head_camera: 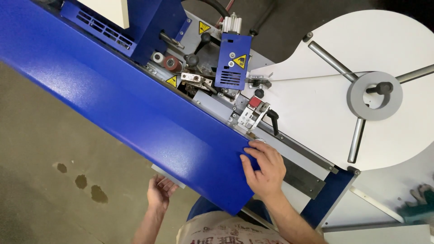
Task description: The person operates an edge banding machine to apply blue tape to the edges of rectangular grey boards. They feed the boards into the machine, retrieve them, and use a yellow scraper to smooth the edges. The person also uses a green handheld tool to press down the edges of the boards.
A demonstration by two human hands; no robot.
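Overhead view of a person standing at a workshop machine. At far left, the stained grey concrete floor (pixel 49 149) shows several dark wet spots. Crossing the frame diagonally from upper left to lower centre is the long glossy blue metal cover panel (pixel 135 104) of the machine.

Left hand (pixel 159 192): reaches up beneath the lower edge of the blue panel, palm turned upward. Its fingers (pixel 168 185) lie close together and curl against a thin pale grey flat strip (pixel 168 175) that projects from under the panel; how firmly the strip is gripped cannot be told, since the fingertips are hidden.

Right hand (pixel 266 169): rests flat on top of the panel's lower right end. Its fingers (pixel 256 151) are slightly spread and extended, pressed against the blue surface and its upper edge, closed around nothing.

Above the right hand sits the mechanism bay, with a small blue vented housing (pixel 232 61), yellow triangular warning labels, black knobs and a red-topped clamp with a black lever (pixel 257 110). To the right lies the large white round disc table (pixel 316 113), bearing a grey hub ring (pixel 374 96) with radiating steel rods. A green work glove (pixel 420 203) lies at the far right edge.
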